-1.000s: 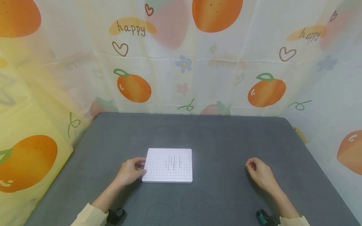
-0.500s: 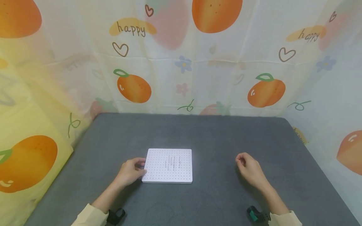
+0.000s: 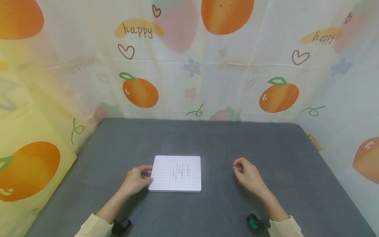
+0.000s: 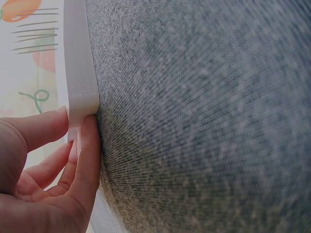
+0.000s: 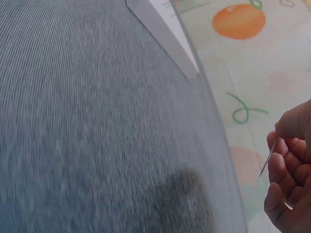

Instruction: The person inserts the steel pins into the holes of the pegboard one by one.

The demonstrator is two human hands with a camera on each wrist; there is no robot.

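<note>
A white perforated board [image 3: 163,185] lies flat on the dark grey table. Several thin needles [image 3: 182,171] stand up from the holes right of its middle. My left hand [image 3: 134,181] pinches the board's left edge, thumb on top and fingers against the side and underneath, as the left wrist view shows close up. To the right of the board, my right hand [image 3: 250,177] is over the table. Between its thumb and index finger it pinches a thin needle [image 5: 267,161], seen pointing downward in the right wrist view; the head view hardly shows it.
The grey cloth-covered table [image 3: 207,140] reaches back to a printed curtain [image 3: 177,82] with oranges and hearts. More of this fabric hangs at both sides. Dark camera bands [image 3: 258,223] sit at the wrists, below cream sleeves [image 3: 285,227].
My right hand has moved left and slightly away from me, closer to the board, its fingers still pinched. The left hand and the board have stayed in place.
</note>
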